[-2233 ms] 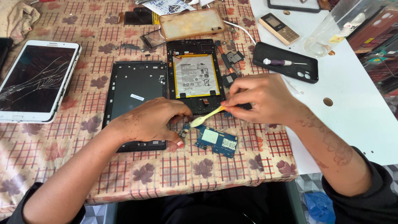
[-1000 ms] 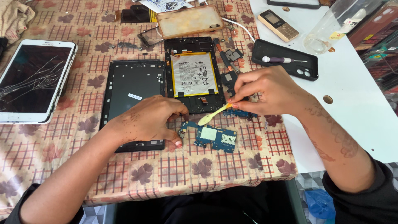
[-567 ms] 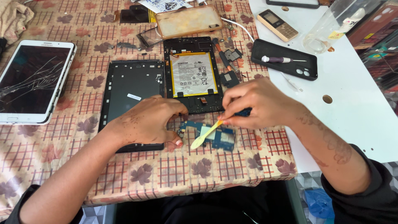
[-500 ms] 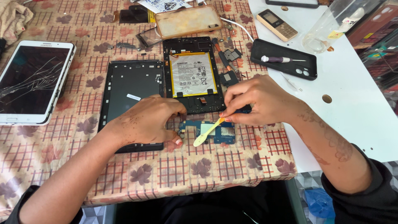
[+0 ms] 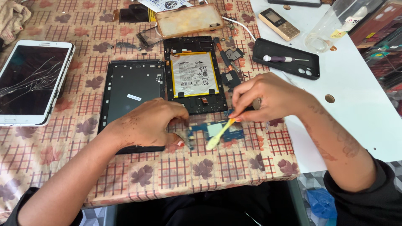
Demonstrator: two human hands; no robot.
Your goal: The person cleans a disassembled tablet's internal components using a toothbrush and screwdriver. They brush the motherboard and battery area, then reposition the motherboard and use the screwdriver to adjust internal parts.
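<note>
1. Yellow plastic pry tool pinched in right hand, fingers closed on its upper end near the thumb; flat tip resting over the blue circuit board.
2. Board lying flat on the leaf-patterned checked tablecloth, just below the opened tablet frame with its white battery exposed.
3. Left hand curled, fingertips pressed together onto the board's left end, pinning it down; palm partly over the lower edge of the black back cover.
4. Step judged: working the tool tip along the freed board, probably lifting or scraping a part on it. Exact contact point too small to tell.
5. Next move, as judged: light pressure only, tip kept shallow, left fingertips holding firm so the board cannot skid on the cloth.
6. Nearby, untouched: cracked white tablet far left, small loose parts beside the frame, black phone case holding a screwdriver, gold keypad phone on the white table.
</note>
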